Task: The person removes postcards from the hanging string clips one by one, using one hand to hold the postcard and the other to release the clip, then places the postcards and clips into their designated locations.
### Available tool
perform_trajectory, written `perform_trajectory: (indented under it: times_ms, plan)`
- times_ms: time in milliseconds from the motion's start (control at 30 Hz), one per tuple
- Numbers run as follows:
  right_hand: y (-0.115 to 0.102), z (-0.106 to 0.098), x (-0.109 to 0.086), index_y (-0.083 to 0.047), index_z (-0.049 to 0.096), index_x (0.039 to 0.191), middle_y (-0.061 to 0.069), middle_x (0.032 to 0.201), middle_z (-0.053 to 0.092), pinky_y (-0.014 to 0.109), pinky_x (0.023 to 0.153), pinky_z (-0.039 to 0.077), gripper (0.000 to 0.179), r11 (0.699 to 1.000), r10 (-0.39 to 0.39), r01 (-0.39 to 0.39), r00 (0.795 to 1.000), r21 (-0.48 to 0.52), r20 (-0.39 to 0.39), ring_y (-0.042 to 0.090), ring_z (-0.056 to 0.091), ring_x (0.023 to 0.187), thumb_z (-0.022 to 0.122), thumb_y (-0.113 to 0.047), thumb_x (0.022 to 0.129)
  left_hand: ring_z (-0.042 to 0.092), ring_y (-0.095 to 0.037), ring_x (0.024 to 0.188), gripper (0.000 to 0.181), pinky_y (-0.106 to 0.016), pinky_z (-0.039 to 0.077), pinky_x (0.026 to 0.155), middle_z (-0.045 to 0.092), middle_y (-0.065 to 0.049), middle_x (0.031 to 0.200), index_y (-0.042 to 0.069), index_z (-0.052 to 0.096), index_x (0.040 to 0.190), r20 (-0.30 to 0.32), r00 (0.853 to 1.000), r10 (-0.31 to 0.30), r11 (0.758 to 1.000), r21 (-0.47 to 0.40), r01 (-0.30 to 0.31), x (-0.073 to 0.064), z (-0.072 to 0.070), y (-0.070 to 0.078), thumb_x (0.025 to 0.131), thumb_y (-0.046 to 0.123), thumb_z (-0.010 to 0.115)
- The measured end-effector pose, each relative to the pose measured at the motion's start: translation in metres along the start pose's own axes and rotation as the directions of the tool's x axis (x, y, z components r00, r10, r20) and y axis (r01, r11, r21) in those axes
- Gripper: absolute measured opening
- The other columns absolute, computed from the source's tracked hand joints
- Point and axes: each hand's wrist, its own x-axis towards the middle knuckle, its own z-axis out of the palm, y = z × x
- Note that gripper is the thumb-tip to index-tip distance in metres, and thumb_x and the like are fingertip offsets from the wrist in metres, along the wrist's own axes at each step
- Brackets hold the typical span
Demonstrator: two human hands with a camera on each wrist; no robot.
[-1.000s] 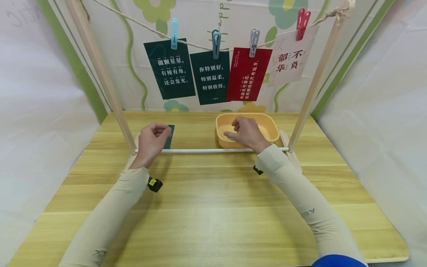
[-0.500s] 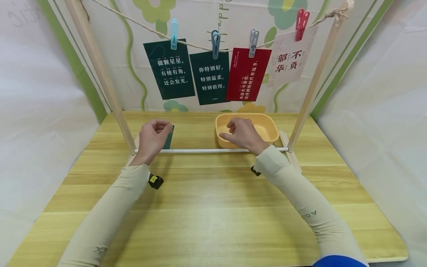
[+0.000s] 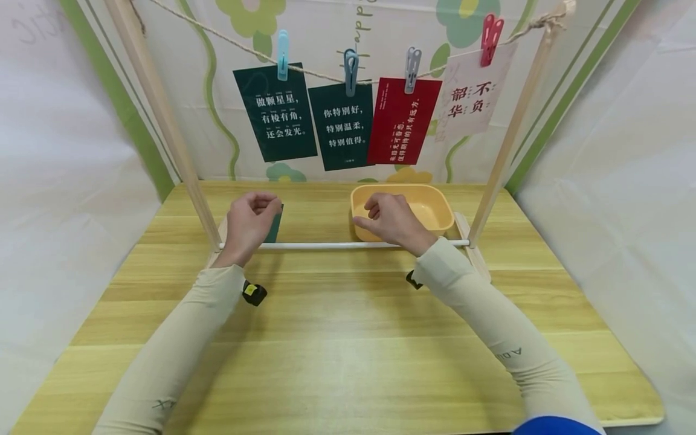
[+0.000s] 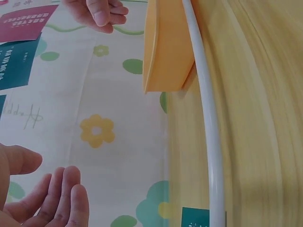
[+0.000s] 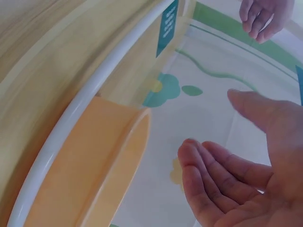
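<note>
Hands [image 3: 247, 225] [image 3: 396, 222] above card [image 3: 275, 231] and basin [image 3: 437, 211]

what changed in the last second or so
The right hand has shifted slightly left over the yellow basin; the left hand sits slightly higher in the head view. Nothing was visibly grasped or released. The hanging cards and lying green card stayed put.
</note>
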Motion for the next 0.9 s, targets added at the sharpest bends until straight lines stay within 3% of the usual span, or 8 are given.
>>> perform_trajectory:
  times_ms: [433,667,900]
  plan:
    - [-0.025,-0.009,-0.01,-0.005,0.074,0.12,0.01,0.11,0.076,0.039,0.091,0.062,0.04,0.999,-0.036,0.037,0.998,0.008,-0.051,0.023,0.07,0.099,0.081,-0.035,0.094,0.067,-0.014,0.102,0.035,-0.02,0.052,0.089,0.074,-0.014,0.119,0.003,0.066,0.131,-0.014,1.0,0.022,1.0,-0.021,-0.022,0.002,-0.002,0.013,0.108,0.029,0.059]
    - [-0.032,-0.01,-0.011,-0.004,0.073,0.12,0.01,0.11,0.076,0.037,0.091,0.062,0.04,0.997,-0.072,0.071,0.995,-0.012,-0.063,0.021,0.071,0.097,0.081,-0.034,0.094,0.066,-0.014,0.104,0.034,-0.022,0.054,0.093,0.073,-0.013,0.121,0.007,0.067,0.131,-0.023,1.0,0.018,0.999,-0.036,-0.018,0.004,-0.003,0.017,0.108,0.03,0.06]
    - [-0.037,-0.013,-0.013,-0.002,0.073,0.122,0.011,0.111,0.076,0.037,0.092,0.062,0.043,0.993,-0.119,0.117,0.99,-0.022,-0.071,0.022,0.071,0.097,0.08,-0.034,0.095,0.067,-0.011,0.102,0.03,-0.017,0.053,0.088,0.073,-0.014,0.12,0.007,0.068,0.128,-0.046,0.998,0.04,0.997,-0.057,-0.042,0.004,-0.004,0.02,0.107,0.027,0.062]
